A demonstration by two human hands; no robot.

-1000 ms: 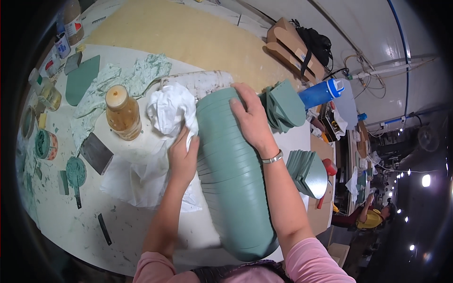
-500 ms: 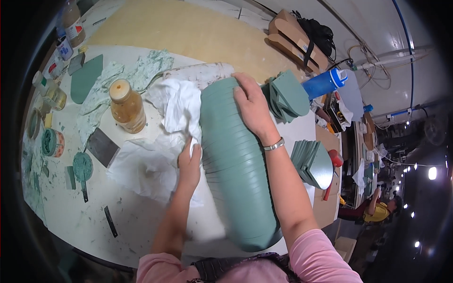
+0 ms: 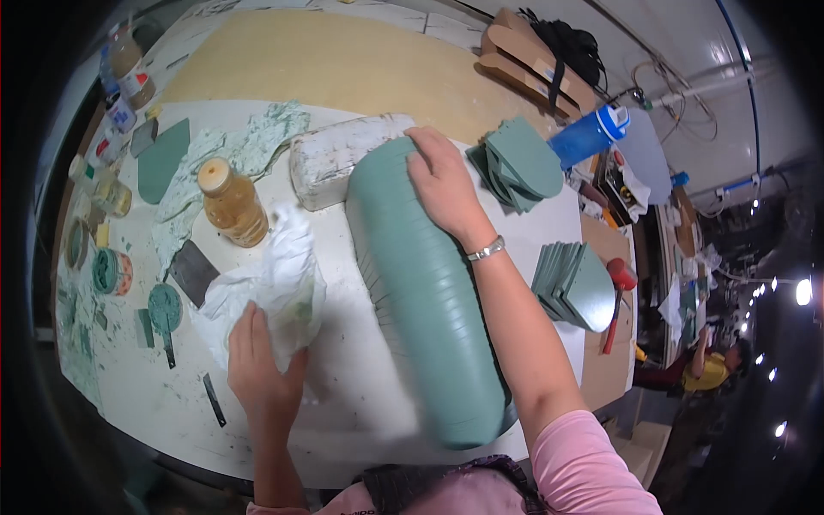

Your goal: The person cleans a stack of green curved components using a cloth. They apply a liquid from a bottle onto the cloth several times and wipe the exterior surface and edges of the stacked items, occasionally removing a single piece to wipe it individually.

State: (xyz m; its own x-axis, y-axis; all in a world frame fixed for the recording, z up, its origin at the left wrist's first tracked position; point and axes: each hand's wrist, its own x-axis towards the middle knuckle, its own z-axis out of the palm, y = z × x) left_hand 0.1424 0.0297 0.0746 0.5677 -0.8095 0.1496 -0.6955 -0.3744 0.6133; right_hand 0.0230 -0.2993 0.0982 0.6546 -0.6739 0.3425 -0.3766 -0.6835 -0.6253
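A long green ribbed form [image 3: 421,292], rounded at both ends, lies on the white worktable [image 3: 343,395]. My right hand [image 3: 446,184] rests on its far end, fingers stretched out flat over the surface. Left of the form is a crumpled white cloth [image 3: 287,270] with a faint green stain. Close by, my left hand [image 3: 262,365] has its thumb and fingers apart, the fingertips at the cloth's near edge. Behind the form's far end stands a scuffed white block [image 3: 330,159].
Left: an amber bottle [image 3: 233,210], a dark grey flat block [image 3: 194,273], a tub of green paste [image 3: 112,271], a loaded spatula [image 3: 166,311] and a black strip [image 3: 214,400]. Right: stacked green plates [image 3: 519,163], a blue bottle [image 3: 592,137], a red mallet [image 3: 620,279]. A person [image 3: 708,369] is far right.
My left hand has moved left and nearer, away from the green form, and has let go of the white cloth. The cloth has shifted left, uncovering the block. My right hand stays on the form.
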